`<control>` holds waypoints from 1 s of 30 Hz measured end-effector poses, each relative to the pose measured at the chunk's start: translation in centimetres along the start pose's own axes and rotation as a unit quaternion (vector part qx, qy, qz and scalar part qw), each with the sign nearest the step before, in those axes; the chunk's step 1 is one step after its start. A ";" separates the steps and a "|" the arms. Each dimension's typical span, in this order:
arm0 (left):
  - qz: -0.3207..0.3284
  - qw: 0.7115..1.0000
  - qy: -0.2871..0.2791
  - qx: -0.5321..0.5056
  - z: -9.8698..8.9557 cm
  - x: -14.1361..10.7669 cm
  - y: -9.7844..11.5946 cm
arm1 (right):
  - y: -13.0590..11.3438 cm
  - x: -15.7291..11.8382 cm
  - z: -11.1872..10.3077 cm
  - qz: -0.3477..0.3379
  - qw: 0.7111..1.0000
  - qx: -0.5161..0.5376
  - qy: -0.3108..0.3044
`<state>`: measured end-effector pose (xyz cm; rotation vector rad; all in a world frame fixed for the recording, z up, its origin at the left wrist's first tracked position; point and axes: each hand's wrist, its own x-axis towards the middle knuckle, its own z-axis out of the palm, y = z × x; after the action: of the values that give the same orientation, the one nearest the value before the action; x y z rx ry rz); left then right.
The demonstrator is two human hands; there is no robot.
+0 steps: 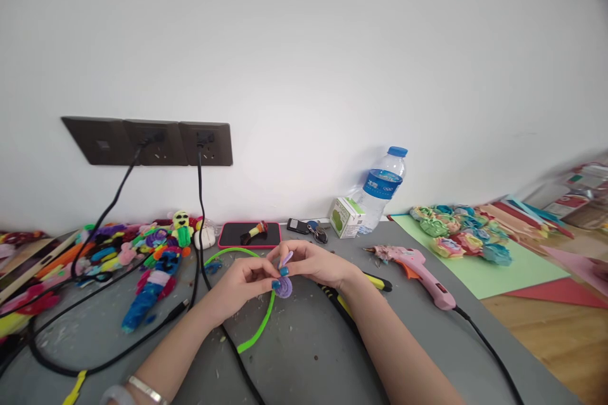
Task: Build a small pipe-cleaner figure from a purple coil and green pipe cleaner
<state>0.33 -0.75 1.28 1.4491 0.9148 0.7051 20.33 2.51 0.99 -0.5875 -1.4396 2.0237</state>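
Note:
Between my two hands is a purple pipe cleaner (284, 288), wound into a flat coil with a short free end standing up. My left hand (247, 281) pinches at the coil's left edge with thumb and finger. From above and to the right, my right hand (306, 262) pinches it near the free end. A bright green pipe cleaner (261, 326) lies curved on the grey table, passing behind my left hand. Under my right forearm lies a yellow and black handled tool (377, 281), mostly hidden.
A pink glue gun (418, 269) with a cord lies right. Behind my hands are a phone (232, 235), keys (319, 231), a small carton (346, 218) and a leaning water bottle (381, 193). Colourful pipe-cleaner pieces (126, 253) and black cables (199, 202) fill the left; paper flowers (463, 234) lie far right.

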 end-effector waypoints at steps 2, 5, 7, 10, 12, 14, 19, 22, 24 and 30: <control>0.002 1.000 0.001 -0.002 0.0 0.0 0.0 | -0.1 -0.1 0.0 -0.001 1.000 0.001 0.003; 0.001 1.000 0.016 -0.004 -0.1 0.0 -0.2 | -0.1 0.0 0.1 0.007 0.999 0.008 0.033; 0.003 0.999 0.035 -0.014 -0.2 0.0 -0.6 | 0.0 0.1 0.2 0.003 0.998 0.024 0.065; 0.006 0.997 0.066 -0.047 -0.2 0.2 -1.0 | 0.4 0.5 0.1 -0.022 0.994 0.051 0.092; 0.003 0.993 0.086 -0.084 -0.2 0.3 -1.2 | 0.6 0.7 0.0 -0.035 0.993 0.056 0.100; 0.004 0.985 0.107 -0.136 -0.1 0.4 -1.2 | 0.6 0.8 -0.1 -0.048 0.990 0.055 0.117; 0.006 0.964 0.142 -0.226 -0.1 0.4 -1.0 | 0.3 1.2 0.0 -0.168 0.961 0.025 0.218; 0.003 0.960 0.154 -0.233 -0.2 0.4 -0.9 | 0.2 1.3 0.0 -0.209 0.944 -0.010 0.255; 0.004 0.956 0.169 -0.239 -0.1 0.4 -0.8 | 0.3 1.4 0.0 -0.202 0.945 -0.045 0.254; 0.010 0.947 0.192 -0.256 -0.1 0.6 -0.4 | 0.7 1.4 -0.2 -0.191 0.953 -0.113 0.206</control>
<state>0.48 -0.24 0.84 0.8713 0.9204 1.1716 19.26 3.45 0.21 -0.7124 -1.4044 1.3522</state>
